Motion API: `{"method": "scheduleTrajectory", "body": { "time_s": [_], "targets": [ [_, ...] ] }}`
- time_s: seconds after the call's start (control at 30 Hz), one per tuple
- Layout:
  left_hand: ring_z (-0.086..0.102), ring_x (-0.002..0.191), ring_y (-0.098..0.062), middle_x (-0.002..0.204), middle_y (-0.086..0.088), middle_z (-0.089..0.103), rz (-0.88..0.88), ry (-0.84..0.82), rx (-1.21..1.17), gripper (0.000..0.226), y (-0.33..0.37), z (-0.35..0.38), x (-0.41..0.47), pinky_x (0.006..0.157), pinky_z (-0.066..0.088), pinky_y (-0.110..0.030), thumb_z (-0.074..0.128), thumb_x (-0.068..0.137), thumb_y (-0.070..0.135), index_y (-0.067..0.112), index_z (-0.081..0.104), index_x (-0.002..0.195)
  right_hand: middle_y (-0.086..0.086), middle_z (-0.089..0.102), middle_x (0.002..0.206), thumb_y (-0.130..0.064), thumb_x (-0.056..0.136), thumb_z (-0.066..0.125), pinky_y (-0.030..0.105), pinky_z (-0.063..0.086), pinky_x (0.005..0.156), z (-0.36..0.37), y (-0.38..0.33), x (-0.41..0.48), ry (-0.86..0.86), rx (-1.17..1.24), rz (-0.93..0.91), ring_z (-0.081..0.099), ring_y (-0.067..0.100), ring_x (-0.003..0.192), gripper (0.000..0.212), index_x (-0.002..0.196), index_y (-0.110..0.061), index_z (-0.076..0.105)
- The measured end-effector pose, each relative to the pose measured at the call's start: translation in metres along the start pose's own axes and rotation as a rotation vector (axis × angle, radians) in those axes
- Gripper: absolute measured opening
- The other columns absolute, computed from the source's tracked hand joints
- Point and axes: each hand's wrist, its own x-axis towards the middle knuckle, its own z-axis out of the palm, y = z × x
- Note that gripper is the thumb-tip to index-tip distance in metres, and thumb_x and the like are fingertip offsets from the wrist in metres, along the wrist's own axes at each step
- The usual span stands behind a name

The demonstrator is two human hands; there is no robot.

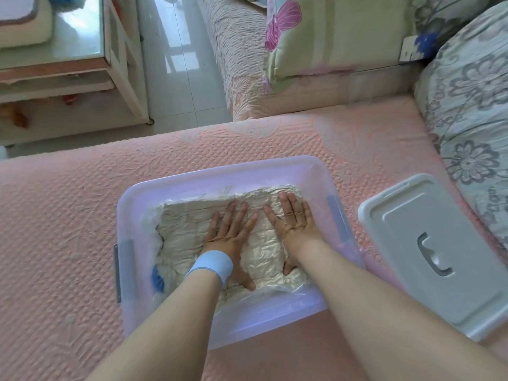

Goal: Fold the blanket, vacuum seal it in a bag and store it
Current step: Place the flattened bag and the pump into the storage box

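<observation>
A cream blanket, wrinkled tight inside a clear vacuum bag [189, 229], lies in a translucent lilac storage box [220, 174] on the pink bed cover. The bag's blue valve [157, 277] shows at the box's near left corner. My left hand [232, 237], with a light blue wristband, lies flat on the bag with fingers spread. My right hand [292, 218] presses flat on the bag beside it, nearer the box's right wall. Neither hand holds anything.
The box's grey-white lid [428, 251] lies upside up on the bed to the right. A floral quilt [472, 111] is bunched at the far right, a floral pillow [330, 34] behind. A white bedside cabinet [68, 70] stands on the tiled floor at the upper left.
</observation>
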Motion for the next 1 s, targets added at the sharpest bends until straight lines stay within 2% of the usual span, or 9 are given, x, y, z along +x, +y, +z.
{"method": "scheduleTrajectory", "body": {
  "time_s": [0.1,0.2,0.37,0.43,0.53,0.63,0.8,0.9,1.0],
  "targets": [
    [-0.051,0.130,-0.025,0.140,0.001,-0.055,-0.054,-0.021,0.070,0.156,0.011,-0.009,-0.007,0.111,-0.024,-0.053,0.076,0.044,0.076,0.034,-0.045,0.133,0.016,-0.055,0.141,-0.060,0.064,0.085,0.055,-0.022,0.113,0.000,0.000,-0.009,0.039,-0.029,0.000,-0.044,0.037,0.137,0.151,0.148,-0.029,-0.037],
    [-0.027,0.145,-0.027,0.155,0.000,-0.034,-0.142,-0.006,0.044,0.140,0.035,-0.025,-0.024,0.119,-0.005,-0.051,0.076,0.059,0.067,0.031,-0.026,0.148,0.017,-0.045,0.152,-0.053,0.068,0.085,0.055,-0.017,0.116,-0.005,-0.006,-0.024,0.083,-0.015,0.001,-0.038,0.037,0.143,0.146,0.151,-0.029,-0.032],
    [0.030,0.140,-0.026,0.156,0.002,0.024,-0.173,0.334,-0.245,0.074,0.091,-0.057,-0.049,0.110,0.032,-0.040,0.058,0.085,0.042,0.029,0.024,0.150,0.015,-0.002,0.167,-0.035,0.092,0.062,0.057,-0.002,0.122,-0.025,0.000,-0.078,0.277,-0.027,-0.145,-0.007,0.034,0.154,0.083,0.158,-0.016,0.015],
    [0.046,0.124,-0.026,0.138,-0.001,0.046,-0.149,0.500,-0.343,0.057,0.116,-0.074,-0.054,0.100,0.040,-0.038,0.058,0.085,0.032,0.024,0.043,0.139,0.011,0.020,0.162,-0.028,0.093,0.056,0.050,0.014,0.120,-0.029,0.022,-0.107,0.474,0.073,-0.205,0.012,0.031,0.152,0.060,0.148,-0.019,0.036],
    [0.055,0.106,-0.028,0.114,-0.004,0.056,-0.116,0.701,-0.419,0.039,0.158,-0.104,-0.049,0.088,0.044,-0.037,0.057,0.080,0.027,0.016,0.056,0.118,0.003,0.050,0.139,-0.031,0.089,0.046,0.044,0.032,0.104,-0.022,0.073,-0.141,0.749,0.318,-0.215,0.045,0.028,0.128,0.045,0.133,-0.024,0.053],
    [0.055,0.098,-0.028,0.108,-0.007,0.056,-0.040,0.794,-0.414,0.037,0.209,-0.130,-0.036,0.085,0.046,-0.038,0.049,0.079,0.029,0.014,0.056,0.112,0.000,0.058,0.118,-0.027,0.088,0.050,0.040,0.036,0.098,0.004,0.139,-0.161,0.767,0.556,-0.071,0.052,0.026,0.112,0.031,0.117,-0.024,0.060],
    [0.052,0.110,-0.024,0.119,-0.002,0.053,0.109,0.590,-0.331,0.035,0.290,-0.118,-0.007,0.093,0.041,-0.035,0.056,0.085,0.023,0.018,0.056,0.120,0.000,0.055,0.121,-0.009,0.089,0.057,0.035,0.039,0.099,0.079,0.212,-0.181,0.447,0.555,0.112,0.052,0.024,0.118,0.038,0.120,-0.030,0.059],
    [0.040,0.129,-0.019,0.138,0.004,0.045,0.159,0.298,-0.173,0.043,0.328,-0.085,0.012,0.104,0.035,-0.035,0.051,0.090,0.027,0.025,0.048,0.133,-0.002,0.056,0.127,-0.010,0.091,0.061,0.033,0.041,0.101,0.131,0.222,-0.188,0.318,0.576,0.098,0.054,0.021,0.121,0.037,0.123,-0.030,0.061],
    [0.020,0.144,-0.018,0.157,0.004,0.026,0.187,0.016,0.087,0.062,0.341,-0.047,0.026,0.116,0.016,-0.039,0.054,0.089,0.024,0.026,0.032,0.147,-0.002,0.059,0.126,-0.011,0.088,0.066,0.032,0.045,0.096,0.176,0.223,-0.185,0.225,0.612,0.069,0.057,0.022,0.118,0.037,0.121,-0.028,0.064]
  ]
}}
